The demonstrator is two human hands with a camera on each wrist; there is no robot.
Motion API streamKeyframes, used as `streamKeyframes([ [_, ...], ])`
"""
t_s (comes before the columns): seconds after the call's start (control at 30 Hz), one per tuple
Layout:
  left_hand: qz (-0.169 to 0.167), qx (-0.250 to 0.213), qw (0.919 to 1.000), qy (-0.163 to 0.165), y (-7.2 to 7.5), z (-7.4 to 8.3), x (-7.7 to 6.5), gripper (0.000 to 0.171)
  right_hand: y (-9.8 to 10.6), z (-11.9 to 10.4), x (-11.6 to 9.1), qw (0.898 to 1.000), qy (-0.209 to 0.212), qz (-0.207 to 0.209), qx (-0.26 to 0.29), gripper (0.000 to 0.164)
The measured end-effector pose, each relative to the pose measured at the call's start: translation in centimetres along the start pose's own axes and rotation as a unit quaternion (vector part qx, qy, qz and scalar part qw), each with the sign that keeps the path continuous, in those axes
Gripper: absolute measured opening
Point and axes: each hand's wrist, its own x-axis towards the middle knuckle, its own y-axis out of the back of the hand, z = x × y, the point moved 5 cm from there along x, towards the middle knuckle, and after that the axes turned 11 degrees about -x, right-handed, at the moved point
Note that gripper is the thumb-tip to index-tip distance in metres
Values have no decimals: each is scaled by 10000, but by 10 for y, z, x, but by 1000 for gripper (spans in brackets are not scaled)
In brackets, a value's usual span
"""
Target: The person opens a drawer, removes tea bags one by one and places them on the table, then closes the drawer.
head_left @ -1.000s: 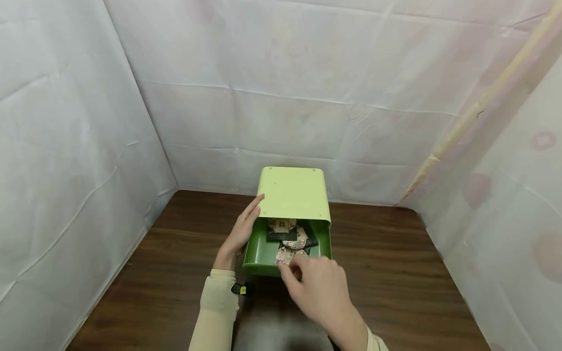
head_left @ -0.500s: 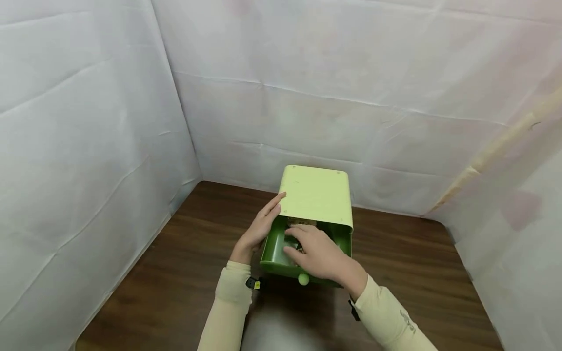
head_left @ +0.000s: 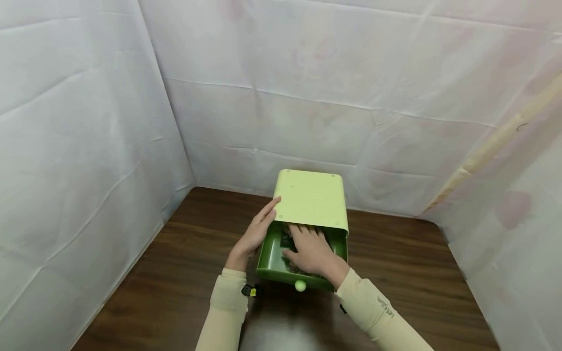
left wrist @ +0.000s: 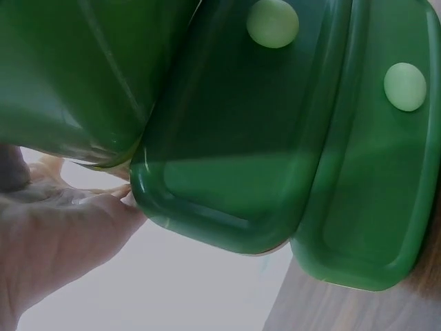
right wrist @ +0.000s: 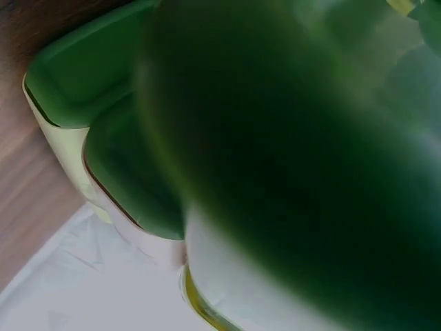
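Observation:
A small chest of drawers with a pale yellow-green casing (head_left: pixel 311 197) stands on the table, its top green drawer (head_left: pixel 273 261) pulled out. My left hand (head_left: pixel 253 236) rests against the casing's left side with its fingers extended; the left wrist view shows this hand (left wrist: pixel 65 238) beside the chest. Inside the open drawer lies my right hand (head_left: pixel 309 251), fingers spread and reaching under the casing's front edge. Beneath and beside it, small dark packets (head_left: pixel 286 241) with patterned paper show only in part. The fingertips and most packets are hidden. A round pale knob (head_left: pixel 300 285) sits on the drawer's front.
Two lower drawers are pushed in, an upper green front (left wrist: pixel 227 179) and a lower one (left wrist: pixel 365 207), each with a round knob. The brown wooden table (head_left: pixel 395 273) is enclosed by white sheeting (head_left: pixel 307 97) at the back and sides.
My right hand has moved from the drawer's front edge into the drawer and its fingers have straightened, covering the packets. The left hand stays at the casing. The head view has shifted.

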Motion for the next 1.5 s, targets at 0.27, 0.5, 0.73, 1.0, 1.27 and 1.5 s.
streamKeyframes([
  [0.27,106,317,9994,-69,4,1,-8,45,-4,-5,0,9975,-56,321,-633,62],
  [0.5,83,209,9997,-36,2,0,-9,45,-6,-13,-1,9791,129,912,-1811,38],
  [0.73,235,253,9993,-124,12,5,-12,45,0,-24,5,9719,312,1210,-1993,42],
  [1.0,184,288,9992,-206,12,9,-9,45,22,-32,0,9781,336,1114,-1728,35],
  [1.27,44,125,9997,-218,3,33,-20,46,50,-43,-21,9809,519,1233,-1410,45],
  [1.5,95,290,9989,-349,4,26,-13,46,87,-34,-40,9768,343,1603,-1376,48],
])
